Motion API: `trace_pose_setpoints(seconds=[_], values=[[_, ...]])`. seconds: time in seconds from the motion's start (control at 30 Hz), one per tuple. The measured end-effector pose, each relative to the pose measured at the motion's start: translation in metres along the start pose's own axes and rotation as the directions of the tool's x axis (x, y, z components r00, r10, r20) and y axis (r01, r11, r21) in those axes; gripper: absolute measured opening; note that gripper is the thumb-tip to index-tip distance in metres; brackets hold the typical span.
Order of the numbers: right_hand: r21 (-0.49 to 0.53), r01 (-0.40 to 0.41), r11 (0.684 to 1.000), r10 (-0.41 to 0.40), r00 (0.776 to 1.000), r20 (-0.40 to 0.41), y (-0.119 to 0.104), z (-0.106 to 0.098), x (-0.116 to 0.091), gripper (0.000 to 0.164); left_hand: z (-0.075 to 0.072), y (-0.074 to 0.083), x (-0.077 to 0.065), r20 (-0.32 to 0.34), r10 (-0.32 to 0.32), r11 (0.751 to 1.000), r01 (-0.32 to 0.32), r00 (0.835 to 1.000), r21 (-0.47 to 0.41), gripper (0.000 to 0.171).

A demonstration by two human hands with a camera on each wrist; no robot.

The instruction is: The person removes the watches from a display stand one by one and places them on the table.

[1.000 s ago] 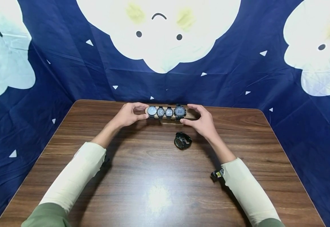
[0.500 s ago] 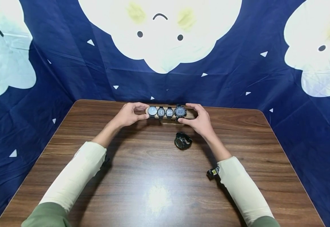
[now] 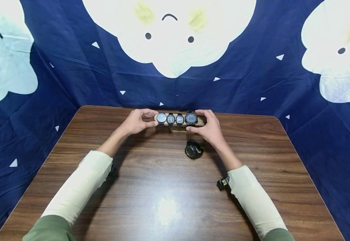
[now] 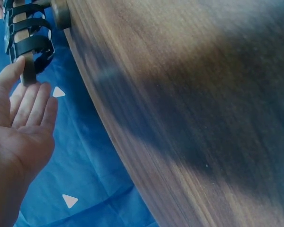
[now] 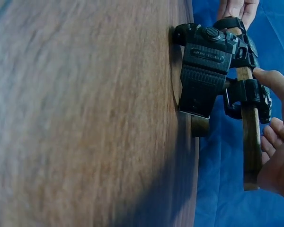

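A wooden watch stand [image 3: 201, 122] bears several dark watches side by side on its crossbar near the table's far edge. My left hand [image 3: 135, 121] pinches the bar's left end, its thumb on the wood and the other fingers fairly straight in the left wrist view. At the right end, my right hand [image 3: 208, 125] holds the large black watch [image 3: 191, 118], thumb on the near side and fingers on the far side. In the right wrist view its thumb lies by that watch's strap [image 5: 250, 91]. Another black watch [image 3: 194, 149] lies loose on the table before the stand.
The brown wooden table [image 3: 151, 187] has its far edge just behind the stand. A dark blue curtain [image 3: 241, 87] with white cloud shapes hangs around it on the back and sides. Light glares off the table's near middle.
My right hand has shifted a little to the left along the bar, around the large watch. The left hand, the stand and the loose watch look unmoved.
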State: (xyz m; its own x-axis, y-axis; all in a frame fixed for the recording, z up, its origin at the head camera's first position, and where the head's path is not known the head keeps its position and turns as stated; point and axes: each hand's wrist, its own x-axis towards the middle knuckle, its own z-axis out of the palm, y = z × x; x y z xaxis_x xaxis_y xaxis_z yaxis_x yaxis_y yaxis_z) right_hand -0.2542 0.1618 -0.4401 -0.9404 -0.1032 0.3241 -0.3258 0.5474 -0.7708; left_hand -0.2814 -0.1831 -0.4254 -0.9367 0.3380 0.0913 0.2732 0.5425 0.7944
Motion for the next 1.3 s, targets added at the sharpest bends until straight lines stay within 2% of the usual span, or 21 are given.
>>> trace_pose_setpoints(seconds=[0.5,0.97,1.3], values=[[-0.072,-0.056,0.996,0.055,0.998,-0.009,-0.010,0.007,0.001,0.085,0.001,0.000,-0.001,-0.007,-0.003,1.000,0.003,1.000,0.016,0.048],[-0.132,-0.042,0.990,0.043,0.999,0.003,-0.011,0.008,0.003,0.076,0.000,0.000,-0.001,-0.009,-0.001,1.000,0.001,1.000,0.021,0.048],[-0.174,-0.030,0.984,0.031,0.999,0.006,-0.011,0.004,0.002,0.076,0.001,0.002,-0.001,-0.008,0.003,1.000,-0.003,1.000,0.028,0.048]])
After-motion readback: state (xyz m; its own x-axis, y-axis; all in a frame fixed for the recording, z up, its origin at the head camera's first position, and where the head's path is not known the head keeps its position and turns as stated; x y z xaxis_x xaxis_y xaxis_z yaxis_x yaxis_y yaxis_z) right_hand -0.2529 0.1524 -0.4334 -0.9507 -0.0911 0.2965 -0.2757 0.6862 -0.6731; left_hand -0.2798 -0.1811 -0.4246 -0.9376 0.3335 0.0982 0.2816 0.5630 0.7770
